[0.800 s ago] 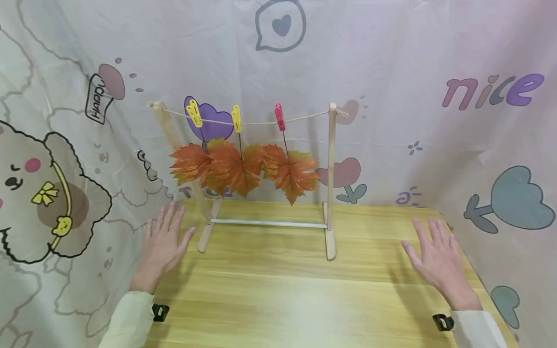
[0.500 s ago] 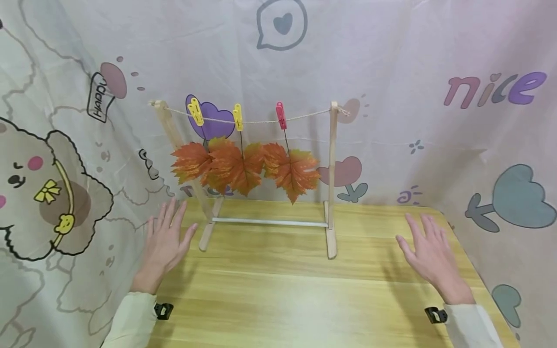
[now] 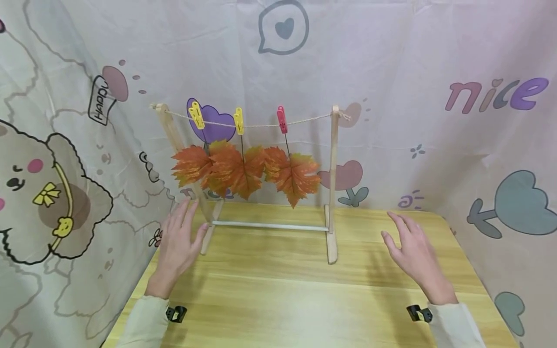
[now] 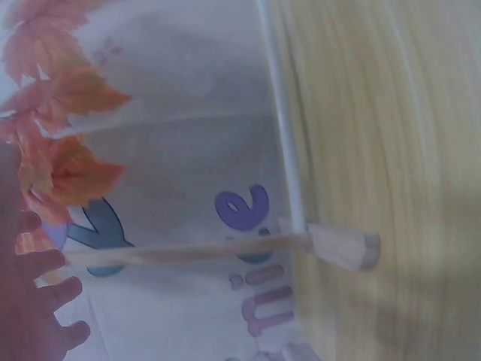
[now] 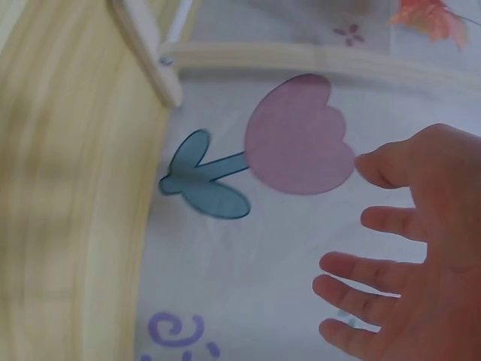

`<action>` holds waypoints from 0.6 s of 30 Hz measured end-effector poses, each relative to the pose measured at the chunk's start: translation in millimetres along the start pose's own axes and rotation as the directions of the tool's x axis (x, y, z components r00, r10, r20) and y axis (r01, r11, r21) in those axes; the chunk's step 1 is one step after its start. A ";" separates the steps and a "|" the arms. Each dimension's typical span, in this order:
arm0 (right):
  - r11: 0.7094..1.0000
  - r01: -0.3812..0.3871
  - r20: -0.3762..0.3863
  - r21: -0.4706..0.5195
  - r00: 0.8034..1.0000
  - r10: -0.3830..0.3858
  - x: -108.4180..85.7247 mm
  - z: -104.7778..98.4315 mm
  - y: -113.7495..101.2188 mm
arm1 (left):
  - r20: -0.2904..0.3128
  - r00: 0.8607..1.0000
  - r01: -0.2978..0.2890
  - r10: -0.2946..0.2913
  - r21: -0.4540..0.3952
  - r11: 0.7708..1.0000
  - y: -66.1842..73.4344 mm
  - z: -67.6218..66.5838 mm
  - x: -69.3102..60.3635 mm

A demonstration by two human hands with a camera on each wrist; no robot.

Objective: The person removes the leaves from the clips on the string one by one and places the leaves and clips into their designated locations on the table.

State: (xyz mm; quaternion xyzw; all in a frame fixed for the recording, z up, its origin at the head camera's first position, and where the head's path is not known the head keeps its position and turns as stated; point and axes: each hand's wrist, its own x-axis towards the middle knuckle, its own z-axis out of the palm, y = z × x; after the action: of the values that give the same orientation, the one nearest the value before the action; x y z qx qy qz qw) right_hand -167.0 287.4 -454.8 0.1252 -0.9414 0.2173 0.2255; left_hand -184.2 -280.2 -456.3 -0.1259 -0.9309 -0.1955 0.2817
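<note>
The wooden rack (image 3: 333, 169) stands toward the back of the table (image 3: 278, 299), and we come to it past two pale sleeves (image 3: 454, 326), each with a small black device (image 3: 176, 314) at the wrist. The left hand (image 3: 178, 241) has its fingers extended, its grasp loose and bare, near the rack's left post; the right hand (image 3: 415, 256) is likewise relaxed and unfilled, well apart from the rack on its right. Beyond them we find pale feet (image 3: 332, 249) with rounded ends, a slim white bar (image 3: 271, 225) joining the two sides low down, and two posts (image 3: 171, 133) of plain light wood. Between the post tops runs a thin twisted cord (image 3: 261, 126), sagging a little, with a loose end past the right post. On it we count two yellow clothespins (image 3: 239, 121) and one pink clothespin (image 3: 282, 119), each above a dark stem from which a leaf hangs. The three leaves (image 3: 239, 166) are rust-orange, touched with yellow-green along their toothed edges (the left one tucks partly behind the middle one). Farthest off we see a whitish curtain (image 3: 383, 63) printed with tulips (image 3: 345, 175) and the word "nice" (image 3: 498, 94).
</note>
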 end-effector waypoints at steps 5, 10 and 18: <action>0.997 0.017 -0.076 0.080 0.997 -0.011 7.3 -2.9 -14.8 | -0.087 0.996 -0.036 0.029 -0.079 0.996 14.2 1.5 7.7; 0.989 0.076 -0.155 0.129 0.986 -0.056 18.1 -3.6 -27.4 | -0.095 0.995 -0.053 0.038 -0.162 0.985 31.7 0.3 17.3; 0.974 0.128 -0.217 0.187 0.972 -0.086 38.8 -1.5 -39.9 | -0.106 0.993 -0.084 0.056 -0.290 0.953 55.5 3.8 35.6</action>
State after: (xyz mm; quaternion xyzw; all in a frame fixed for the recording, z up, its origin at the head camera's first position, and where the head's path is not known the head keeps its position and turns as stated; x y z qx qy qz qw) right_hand -186.7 247.8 -420.9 0.1747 -0.8779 0.3101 0.3204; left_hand -195.7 -224.6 -422.4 -0.1896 -0.8717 -0.3273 0.3115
